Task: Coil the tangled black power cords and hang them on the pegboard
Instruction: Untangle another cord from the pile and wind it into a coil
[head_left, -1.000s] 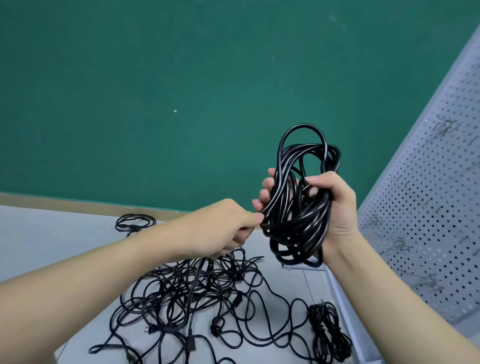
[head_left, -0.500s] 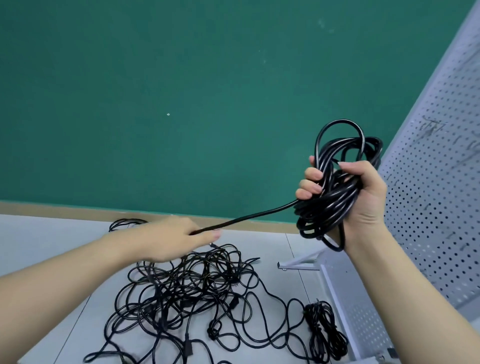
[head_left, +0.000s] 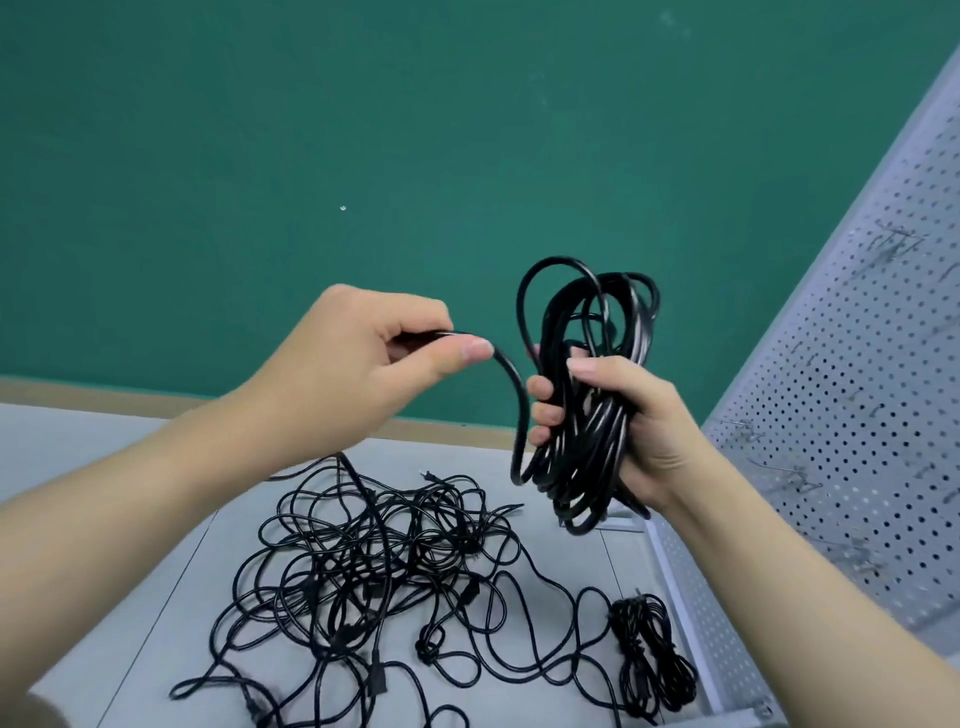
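Pale grey table (head_left: 130, 582) with a thin seam line across the top, tan strip along its far edge. Lying on it: big tangle of black power cords (head_left: 374, 571), loops overlapping, several plugs mixed in; loose strands trail toward the near edge. Right of the tangle, a small bundled cord (head_left: 652, 660) lies just beside the base of the white pegboard (head_left: 857, 389), which stands on the table.
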